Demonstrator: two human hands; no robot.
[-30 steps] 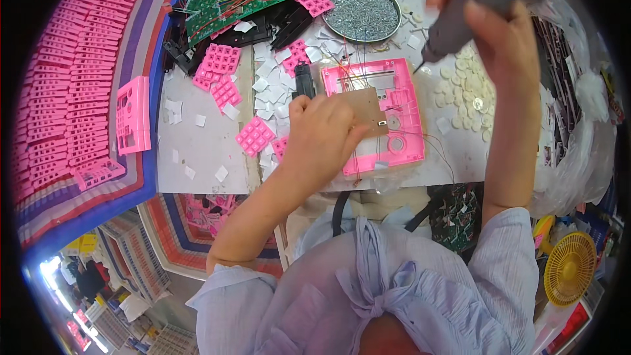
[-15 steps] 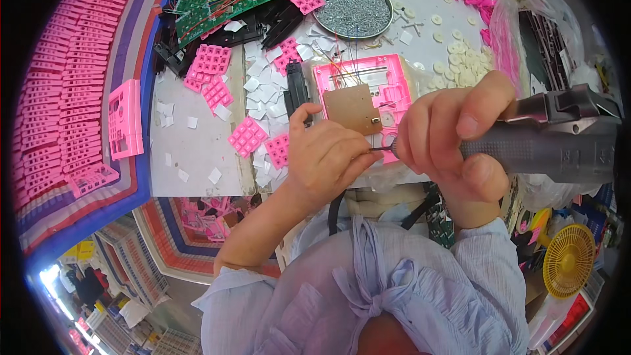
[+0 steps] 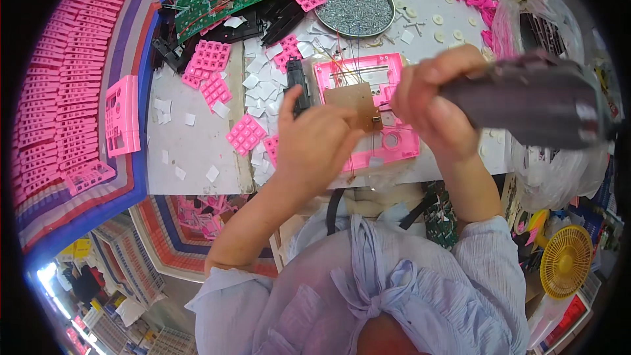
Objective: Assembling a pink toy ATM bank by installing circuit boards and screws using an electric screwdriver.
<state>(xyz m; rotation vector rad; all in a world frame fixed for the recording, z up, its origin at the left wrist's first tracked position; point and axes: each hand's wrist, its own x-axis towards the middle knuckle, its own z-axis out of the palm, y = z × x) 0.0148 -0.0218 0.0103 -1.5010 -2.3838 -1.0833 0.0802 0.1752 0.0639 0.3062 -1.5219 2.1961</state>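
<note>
A dark grey power screwdriver (image 3: 526, 102) lies in the grip of my right hand (image 3: 439, 105), blurred by motion, its front end near the right side of a pink plastic casing (image 3: 402, 148). Inside the casing sits a brown circuit board (image 3: 348, 100) with thin wires running from its top. My left hand (image 3: 312, 141) hovers over the board's lower left, slightly blurred, its index finger raised and its fingers apart with nothing visible in them. Beside that hand stands a long black plastic part (image 3: 294, 82). The screwdriver's tip is hidden behind my right hand.
Pink keypads (image 3: 246, 135) and white paper squares (image 3: 263, 92) lie to the left. A round dish (image 3: 395, 12) of screws and green circuit boards (image 3: 236, 3) are at the back. Cream discs (image 3: 438, 20) sit back right. Pink casings stack (image 3: 79, 79) far left; a yellow fan (image 3: 565, 260) stands lower right.
The screwdriver and my right hand have moved up and away from the casing's lower edge. My left hand has shifted slightly left, its fingers spreading from the screwdriver's tip. More of the casing shows.
</note>
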